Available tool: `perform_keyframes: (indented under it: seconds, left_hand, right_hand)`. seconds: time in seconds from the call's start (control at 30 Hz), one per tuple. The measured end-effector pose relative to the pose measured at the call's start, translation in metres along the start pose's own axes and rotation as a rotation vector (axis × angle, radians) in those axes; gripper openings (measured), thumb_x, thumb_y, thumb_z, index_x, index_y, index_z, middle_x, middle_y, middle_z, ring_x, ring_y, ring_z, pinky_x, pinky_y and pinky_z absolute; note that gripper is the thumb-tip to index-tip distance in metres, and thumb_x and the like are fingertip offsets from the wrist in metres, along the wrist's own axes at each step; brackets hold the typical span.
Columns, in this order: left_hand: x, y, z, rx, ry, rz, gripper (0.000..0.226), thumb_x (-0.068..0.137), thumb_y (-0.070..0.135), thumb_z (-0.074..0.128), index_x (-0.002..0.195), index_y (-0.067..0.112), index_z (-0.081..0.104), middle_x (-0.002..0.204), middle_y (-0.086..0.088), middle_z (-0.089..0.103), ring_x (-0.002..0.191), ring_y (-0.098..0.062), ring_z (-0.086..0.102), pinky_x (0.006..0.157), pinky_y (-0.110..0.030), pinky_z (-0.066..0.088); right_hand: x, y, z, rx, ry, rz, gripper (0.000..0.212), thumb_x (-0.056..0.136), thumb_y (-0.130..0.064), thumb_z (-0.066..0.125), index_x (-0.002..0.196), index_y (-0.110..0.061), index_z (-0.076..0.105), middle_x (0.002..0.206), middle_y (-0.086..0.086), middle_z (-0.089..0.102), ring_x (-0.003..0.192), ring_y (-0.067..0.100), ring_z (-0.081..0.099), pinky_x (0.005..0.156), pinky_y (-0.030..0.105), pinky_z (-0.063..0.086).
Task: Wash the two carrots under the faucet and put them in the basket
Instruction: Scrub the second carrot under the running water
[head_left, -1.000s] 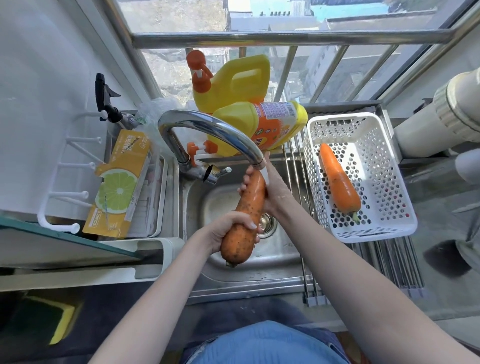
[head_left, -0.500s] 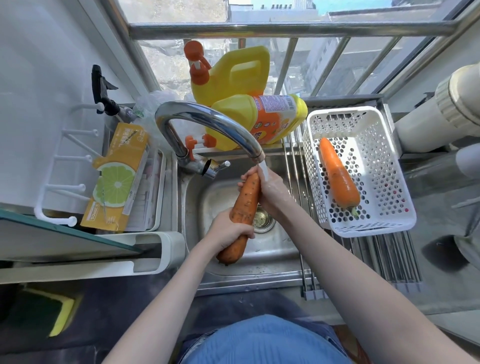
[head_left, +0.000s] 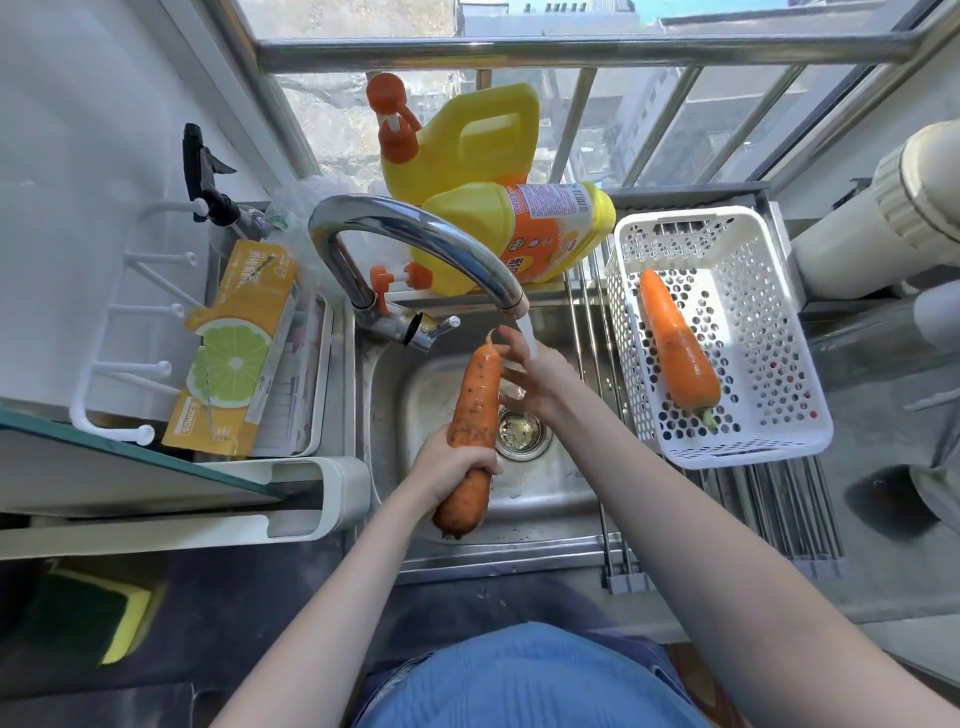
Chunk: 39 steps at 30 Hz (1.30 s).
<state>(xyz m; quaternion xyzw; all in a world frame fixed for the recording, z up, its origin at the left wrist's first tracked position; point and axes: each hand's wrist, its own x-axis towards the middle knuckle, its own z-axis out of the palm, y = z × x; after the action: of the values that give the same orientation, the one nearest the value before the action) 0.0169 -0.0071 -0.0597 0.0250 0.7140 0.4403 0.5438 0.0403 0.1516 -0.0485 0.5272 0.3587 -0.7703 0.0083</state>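
The left hand (head_left: 457, 465) is gripping the dirty carrot (head_left: 470, 431) while the right hand (head_left: 535, 371), seemingly released, is rubbing it under the faucet (head_left: 415, 244), so the wet carrot is risking slipping into the sink (head_left: 550, 499).

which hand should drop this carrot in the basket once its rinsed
Probably the right hand: it is open, beside the carrot, and nearer the basket. The left hand grips it and would have to cross over.

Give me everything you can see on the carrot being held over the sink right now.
The held carrot is long, orange and speckled with dark dirt. It is tilted over the steel sink, thin tip toward the faucet. The left hand grips its thick lower half; the right hand touches its upper part, under the running water.
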Motion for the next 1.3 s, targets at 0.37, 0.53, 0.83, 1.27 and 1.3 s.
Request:
perform_keyframes:
  seconds: [0.37, 0.53, 0.83, 1.27, 1.3]
  left_hand:
    - [0.004, 0.011, -0.002, -0.091, -0.172, -0.004, 0.054, 0.05, 0.009, 0.072, 0.101, 0.002, 0.056, 0.087, -0.016, 0.062, 0.069, -0.025, 0.065, 0.071, -0.039, 0.055]
    - [0.007, 0.024, -0.008, -0.202, -0.378, -0.099, 0.052, 0.049, 0.009, 0.067, 0.099, -0.002, 0.055, 0.078, -0.01, 0.065, 0.064, -0.02, 0.065, 0.064, -0.031, 0.053]
    - [0.015, 0.051, 0.009, -0.129, -0.281, -0.08, 0.037, 0.06, 0.007, 0.073, 0.094, 0.004, 0.061, 0.077, -0.009, 0.066, 0.063, -0.019, 0.065, 0.067, -0.032, 0.055]
    - [0.018, 0.05, 0.036, 0.417, 0.225, 0.185, 0.031, 0.063, 0.032, 0.068, 0.089, 0.018, 0.059, 0.09, -0.005, 0.07, 0.085, -0.029, 0.065, 0.079, -0.044, 0.054]
    - [0.019, 0.051, 0.032, 0.328, 0.146, 0.152, 0.033, 0.056, 0.027, 0.072, 0.085, 0.016, 0.06, 0.085, -0.005, 0.07, 0.08, -0.027, 0.066, 0.077, -0.047, 0.056]
  right_hand:
    - [-0.011, -0.003, 0.005, -0.022, -0.163, -0.087, 0.057, 0.1, -0.056, 0.033, 0.067, -0.036, 0.076, 0.12, -0.003, 0.069, 0.109, 0.022, 0.052, 0.097, 0.05, 0.043]
    - [-0.01, -0.009, 0.009, 0.046, -0.249, -0.031, 0.025, 0.089, -0.029, 0.067, 0.097, -0.007, 0.057, 0.086, 0.009, 0.066, 0.079, 0.025, 0.066, 0.086, 0.042, 0.056]
    - [0.004, -0.018, 0.018, 0.14, -0.034, 0.008, 0.027, 0.093, -0.022, 0.061, 0.069, -0.01, 0.055, 0.051, 0.003, 0.054, 0.041, 0.016, 0.051, 0.051, 0.027, 0.048]
    - [0.014, -0.005, 0.013, -0.255, 0.371, -0.32, 0.021, 0.068, -0.032, 0.072, 0.067, -0.017, 0.057, 0.07, 0.012, 0.068, 0.068, 0.034, 0.067, 0.07, 0.045, 0.059]
    - [0.011, -0.007, 0.009, -0.212, 0.269, -0.296, 0.018, 0.072, -0.025, 0.072, 0.069, -0.013, 0.059, 0.066, 0.011, 0.065, 0.061, 0.031, 0.064, 0.066, 0.043, 0.058]
